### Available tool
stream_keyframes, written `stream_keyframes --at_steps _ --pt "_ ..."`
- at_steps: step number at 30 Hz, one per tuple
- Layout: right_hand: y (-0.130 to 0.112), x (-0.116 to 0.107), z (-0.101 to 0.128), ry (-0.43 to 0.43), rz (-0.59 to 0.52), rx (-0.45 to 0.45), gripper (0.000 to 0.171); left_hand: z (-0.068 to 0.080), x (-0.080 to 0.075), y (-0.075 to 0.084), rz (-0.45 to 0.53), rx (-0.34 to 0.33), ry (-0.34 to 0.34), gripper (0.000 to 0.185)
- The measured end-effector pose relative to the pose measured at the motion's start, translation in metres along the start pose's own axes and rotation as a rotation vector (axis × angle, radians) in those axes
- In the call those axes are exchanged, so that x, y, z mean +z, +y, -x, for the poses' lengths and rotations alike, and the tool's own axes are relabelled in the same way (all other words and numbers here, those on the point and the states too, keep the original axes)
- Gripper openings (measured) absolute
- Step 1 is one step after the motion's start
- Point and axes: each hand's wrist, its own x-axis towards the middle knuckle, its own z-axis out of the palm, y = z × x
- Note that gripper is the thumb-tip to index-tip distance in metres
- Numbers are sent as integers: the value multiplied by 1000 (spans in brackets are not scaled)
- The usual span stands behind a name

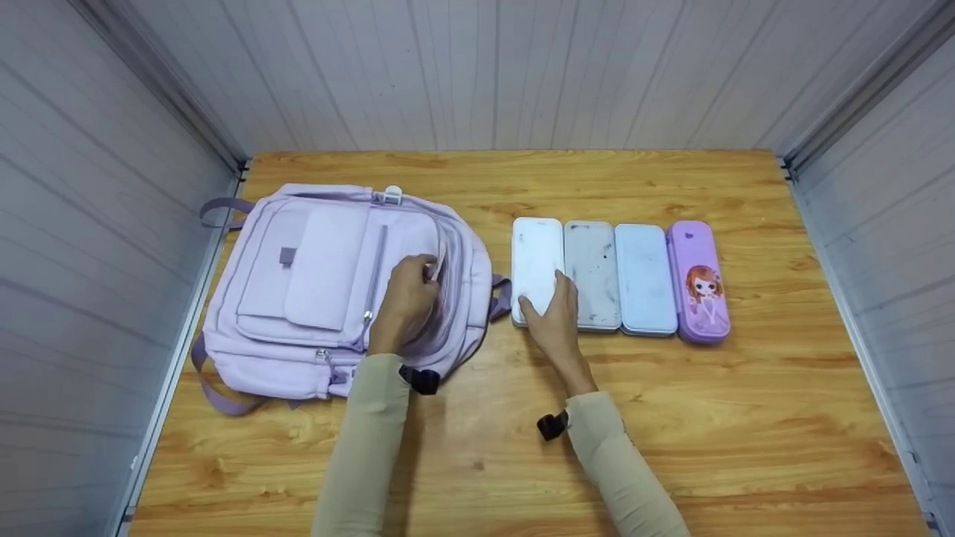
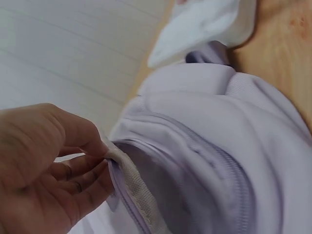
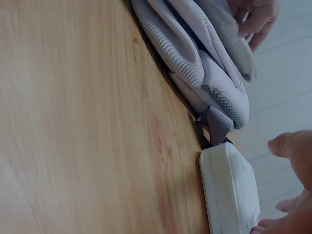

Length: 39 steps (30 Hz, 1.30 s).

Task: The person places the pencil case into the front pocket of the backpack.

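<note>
A lilac backpack [image 1: 336,283] lies flat on the left part of the wooden worktop [image 1: 671,418]. The person's left hand [image 1: 406,298] is on it and pinches the edge of the open zipper flap [image 2: 127,183] between thumb and curled fingers, so the flap is lifted and the pocket inside shows as a gap. To the right of the backpack, four pencil cases lie side by side in one row, touching each other: a white one [image 1: 536,257], a grey scuffed one [image 1: 592,272], a pale blue one [image 1: 645,277] and a purple one [image 1: 697,280] (this last has a cartoon girl on its lid). The right hand [image 1: 556,317] rests on the near end of the white case with the fingers quite straight and spread over the lid; it does not close around it. A grey strap [image 3: 218,124] of the backpack lies just beside this case.
</note>
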Motion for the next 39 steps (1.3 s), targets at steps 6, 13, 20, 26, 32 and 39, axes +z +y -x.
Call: stream_keyframes --at_steps 6,13,20,26,32,39 --pt "1 4 5 40 -4 10 80 2 -26 15 -5 34 18 43" --pt "7 10 4 33 -53 -29 82 6 -56 25 3 4 44 42" --pt "6 17 11 46 72 -27 93 9 -75 30 17 -21 44 41" --pt "4 16 16 44 173 76 101 11 -89 33 23 -34 47 41" --pt "5 12 14 29 256 143 108 12 -101 34 13 -40 54 40" --pt "7 15 16 -10 228 194 110 14 -112 35 9 -53 38 42"
